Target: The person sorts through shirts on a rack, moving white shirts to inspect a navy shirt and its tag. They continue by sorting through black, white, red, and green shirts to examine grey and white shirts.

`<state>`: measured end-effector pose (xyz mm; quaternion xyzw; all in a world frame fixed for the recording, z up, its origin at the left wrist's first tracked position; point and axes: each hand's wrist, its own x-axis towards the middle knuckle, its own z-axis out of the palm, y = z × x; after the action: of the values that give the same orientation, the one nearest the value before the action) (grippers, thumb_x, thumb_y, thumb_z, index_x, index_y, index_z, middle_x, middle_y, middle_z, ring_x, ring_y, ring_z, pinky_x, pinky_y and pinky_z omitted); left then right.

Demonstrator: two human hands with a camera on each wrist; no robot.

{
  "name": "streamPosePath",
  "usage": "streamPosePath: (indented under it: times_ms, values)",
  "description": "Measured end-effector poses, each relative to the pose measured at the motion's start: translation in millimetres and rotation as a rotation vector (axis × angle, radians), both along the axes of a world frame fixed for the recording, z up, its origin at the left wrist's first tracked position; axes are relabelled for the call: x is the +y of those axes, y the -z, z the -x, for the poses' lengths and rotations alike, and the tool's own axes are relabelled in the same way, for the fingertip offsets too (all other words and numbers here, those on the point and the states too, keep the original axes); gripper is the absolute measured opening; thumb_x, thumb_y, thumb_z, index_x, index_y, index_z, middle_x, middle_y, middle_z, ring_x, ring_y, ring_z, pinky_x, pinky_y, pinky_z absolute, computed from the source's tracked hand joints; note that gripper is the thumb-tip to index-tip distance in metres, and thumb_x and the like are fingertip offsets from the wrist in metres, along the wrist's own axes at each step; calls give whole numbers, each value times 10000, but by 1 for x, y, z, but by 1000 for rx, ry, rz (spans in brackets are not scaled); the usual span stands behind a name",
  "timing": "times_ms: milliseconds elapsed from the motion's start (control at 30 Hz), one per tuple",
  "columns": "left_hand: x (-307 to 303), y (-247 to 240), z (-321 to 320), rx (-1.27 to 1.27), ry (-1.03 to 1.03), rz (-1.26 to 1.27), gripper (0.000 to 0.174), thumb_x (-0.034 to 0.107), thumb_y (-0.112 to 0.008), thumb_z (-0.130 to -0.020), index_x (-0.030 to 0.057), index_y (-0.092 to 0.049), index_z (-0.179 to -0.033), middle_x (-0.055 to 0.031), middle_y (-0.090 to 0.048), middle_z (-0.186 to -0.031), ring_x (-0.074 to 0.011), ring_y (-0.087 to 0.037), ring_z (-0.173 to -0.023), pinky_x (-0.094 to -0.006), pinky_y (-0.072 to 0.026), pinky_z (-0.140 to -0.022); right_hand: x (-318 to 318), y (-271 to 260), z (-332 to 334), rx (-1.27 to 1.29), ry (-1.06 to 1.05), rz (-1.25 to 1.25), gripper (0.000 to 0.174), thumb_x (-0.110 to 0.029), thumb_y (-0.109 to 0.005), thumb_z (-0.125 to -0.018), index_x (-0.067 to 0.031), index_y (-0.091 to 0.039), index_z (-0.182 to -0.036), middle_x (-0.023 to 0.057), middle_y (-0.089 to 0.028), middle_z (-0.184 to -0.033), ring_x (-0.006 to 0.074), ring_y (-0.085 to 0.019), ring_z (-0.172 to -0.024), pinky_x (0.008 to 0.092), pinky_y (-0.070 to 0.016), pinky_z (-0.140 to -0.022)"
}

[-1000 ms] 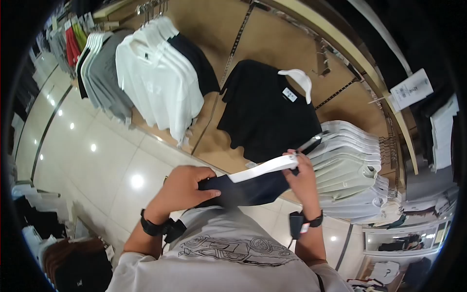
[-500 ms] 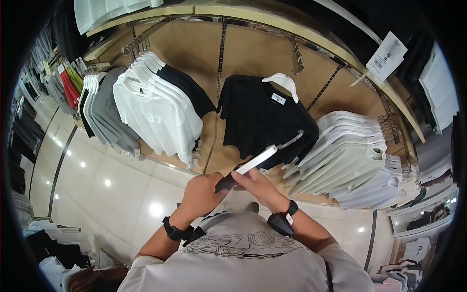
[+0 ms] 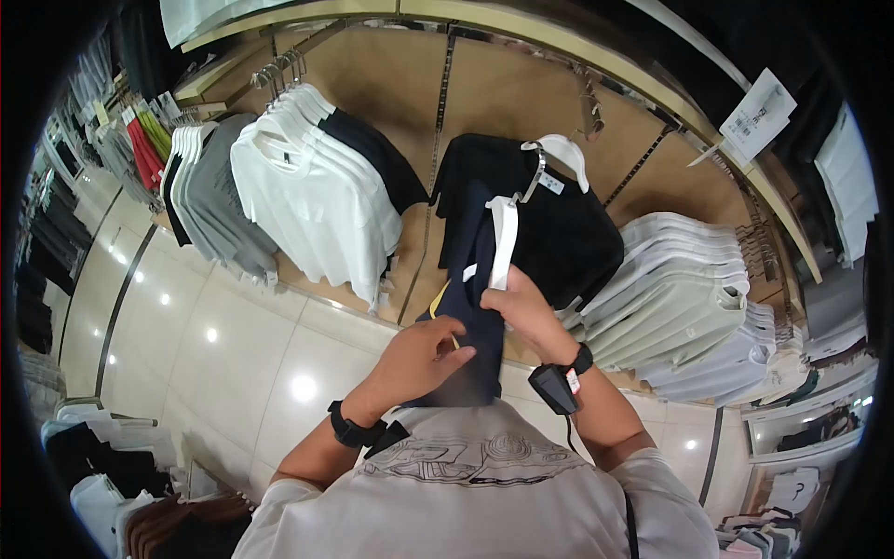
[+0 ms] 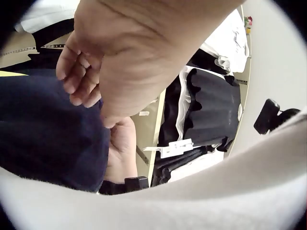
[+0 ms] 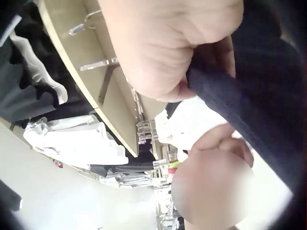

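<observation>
A navy shirt (image 3: 480, 345) hangs sideways on a white hanger (image 3: 504, 242), with the metal hook pointing up and away from the person. My right hand (image 3: 526, 312) grips the shirt's shoulder at the hanger's lower end; in the right wrist view the navy fabric (image 5: 216, 91) is pinched under the thumb. Beside the shirt's left side is my left hand (image 3: 405, 368), its fingers loosely curled around nothing in the left wrist view. A strip of yellow shows at the shirt's edge near it. Behind the hanger, a black T-shirt (image 3: 568, 242) faces outward on the wall display.
White T-shirts (image 3: 298, 196) and grey ones (image 3: 219, 182) hang left of the black shirt. Pale shirts (image 3: 666, 289) hang in a row to the right. A price tag (image 3: 759, 116) dangles from the upper shelf edge. Folded brown clothes (image 3: 186, 522) lie low at left.
The hanger has swung from pointing up and right to nearly upright, its hook now before the black T-shirt. My left hand has let go of the navy shirt; my right hand has moved from the hook end to the shoulder.
</observation>
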<state>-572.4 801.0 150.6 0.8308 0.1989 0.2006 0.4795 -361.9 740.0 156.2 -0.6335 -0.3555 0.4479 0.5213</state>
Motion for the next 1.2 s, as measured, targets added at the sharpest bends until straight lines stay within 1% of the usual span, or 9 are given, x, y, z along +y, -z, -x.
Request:
streamPosePath:
  times_ms: [100, 200, 400, 533, 700, 767, 867, 967, 1200]
  values:
    - [5, 17, 3, -70, -118, 59, 265, 219, -752, -907, 26, -660, -1063, -114, -654, -767, -238, -641, -708, -353, -496, -650, -11, -8, -41, -556, 66, 75, 215, -139, -626, -846, -15, -618, -1021, 129, -685, -817, 264, -689, -755, 384, -531, -686]
    - [12, 24, 7, -90, -151, 63, 253, 207, -754, -911, 19, -657, -1049, -95, -623, -721, -218, -611, -662, -332, -486, -626, -23, -18, -71, -1054, 274, 56, 330, -309, -687, -890, 1, -615, -976, 291, -671, -920, 506, -633, -932, 543, -510, -792]
    - [30, 67, 40, -9, -295, 42, 212, 191, -742, -921, 22, -661, -1020, -80, -566, -648, -198, -537, -573, -334, -450, -565, -55, -49, -141, -1106, 444, 45, 364, -381, -678, -956, -18, -668, -966, 250, -690, -891, 446, -665, -892, 478, -512, -754]
    - [29, 75, 41, 18, -313, 36, 193, 188, -738, -922, 24, -666, -993, -83, -568, -644, -204, -533, -567, -336, -441, -556, -54, -65, -184, -956, 230, 24, 367, -363, -684, -969, -4, -693, -1046, 168, -710, -879, 275, -678, -826, 378, -515, -781]
    - [24, 68, 29, 35, -301, 5, 171, 175, -726, -929, 23, -662, -973, -62, -548, -650, -172, -512, -586, -328, -428, -561, -34, -63, -200, -1011, 88, 67, 344, -342, -695, -962, -7, -691, -1040, 160, -711, -904, 259, -675, -849, 365, -513, -797]
    - [22, 72, 29, 68, -290, 14, 154, 158, -715, -938, 19, -655, -967, -31, -524, -656, -127, -483, -602, -313, -414, -565, -29, -45, -204, -1039, 20, 56, 322, -331, -711, -949, -25, -693, -1048, 159, -713, -923, 263, -678, -860, 370, -515, -805]
    - [24, 85, 26, 44, -313, 0, 193, 208, -737, -916, 36, -669, -970, -114, -573, -651, -258, -545, -575, -376, -444, -562, -25, -20, -211, -1091, 94, -29, 313, -300, -738, -927, -46, -680, -1102, 174, -719, -976, 303, -701, -922, 383, -528, -838]
    - [24, 88, 30, 87, -337, 6, 208, 226, -728, -921, 32, -667, -964, -110, -584, -658, -265, -544, -580, -385, -439, -566, -35, 0, -210, -1178, 190, 9, 576, -363, -816, -839, -23, -618, -1260, 239, -696, -1132, 385, -678, -1076, 433, -520, -920]
    - [29, 139, 53, 287, -416, 45, 250, 274, -708, -931, 30, -680, -974, -130, -664, -746, -316, -643, -680, -399, -502, -635, -100, 137, -207, -754, 518, 73, 535, -286, -873, -802, 26, -682, -1193, 139, -764, -1045, 242, -717, -924, 355, -543, -868]
